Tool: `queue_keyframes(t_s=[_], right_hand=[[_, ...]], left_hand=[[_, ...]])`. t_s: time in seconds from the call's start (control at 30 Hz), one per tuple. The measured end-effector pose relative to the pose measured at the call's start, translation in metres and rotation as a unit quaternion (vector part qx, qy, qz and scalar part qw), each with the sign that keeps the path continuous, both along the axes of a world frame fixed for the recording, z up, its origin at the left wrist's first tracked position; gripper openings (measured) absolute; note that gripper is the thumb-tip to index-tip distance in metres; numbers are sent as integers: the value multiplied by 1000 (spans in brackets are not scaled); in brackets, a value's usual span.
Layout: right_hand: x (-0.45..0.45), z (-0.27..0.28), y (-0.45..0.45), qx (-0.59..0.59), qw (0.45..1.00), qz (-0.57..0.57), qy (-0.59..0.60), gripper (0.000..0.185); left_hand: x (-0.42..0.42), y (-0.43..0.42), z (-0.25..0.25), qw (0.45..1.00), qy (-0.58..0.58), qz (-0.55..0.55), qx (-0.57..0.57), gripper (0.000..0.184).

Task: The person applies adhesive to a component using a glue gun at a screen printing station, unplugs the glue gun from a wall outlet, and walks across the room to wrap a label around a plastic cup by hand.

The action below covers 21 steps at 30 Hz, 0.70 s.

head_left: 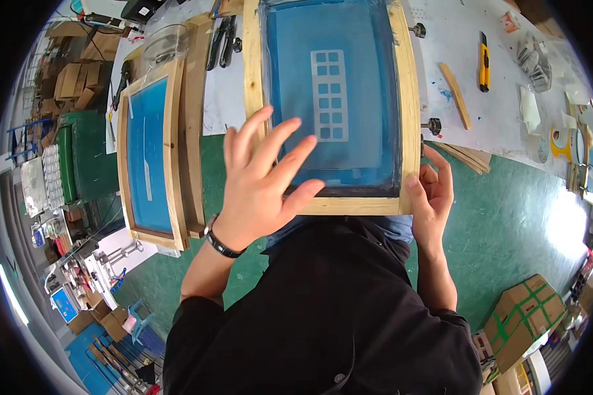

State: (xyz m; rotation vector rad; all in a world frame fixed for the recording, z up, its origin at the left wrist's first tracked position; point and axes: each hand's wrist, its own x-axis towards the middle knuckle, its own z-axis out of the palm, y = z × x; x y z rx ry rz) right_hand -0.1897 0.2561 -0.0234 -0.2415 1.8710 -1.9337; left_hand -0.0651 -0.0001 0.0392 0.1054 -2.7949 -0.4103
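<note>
A wooden-framed screen (369, 79) with blue mesh and a pale stencil of small squares lies in front of me, its near edge close to my body. Over the frame's left side and lower left mesh is my left hand (263, 174), fingers spread, holding nothing; whether it touches the mesh is unclear. My right hand (431, 191) grips the frame's near right corner, thumb on top and fingers curled at the side. Dark clamp knobs (433, 126) stick out along the frame's right side.
Another blue framed screen (148, 158) stands at the left. On the table (454, 39) lie a yellow cutter (484, 62), a wooden strip (456, 95) and black-handled tools (221, 43). A cardboard box (524, 316) sits on the green floor at the lower right.
</note>
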Motion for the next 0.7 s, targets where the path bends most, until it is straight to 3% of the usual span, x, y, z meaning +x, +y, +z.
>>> queue_keyframes(t_s=[0.2, 0.7], right_hand=[[0, -5, 2, -9, 1000, -8, -18, 52], [0, -8, 3, -86, 993, -11, -77, 52]], left_hand=[[-16, 1, -8, 996, -67, -15, -58, 48], [-17, 4, -22, 999, -46, -7, -18, 45]])
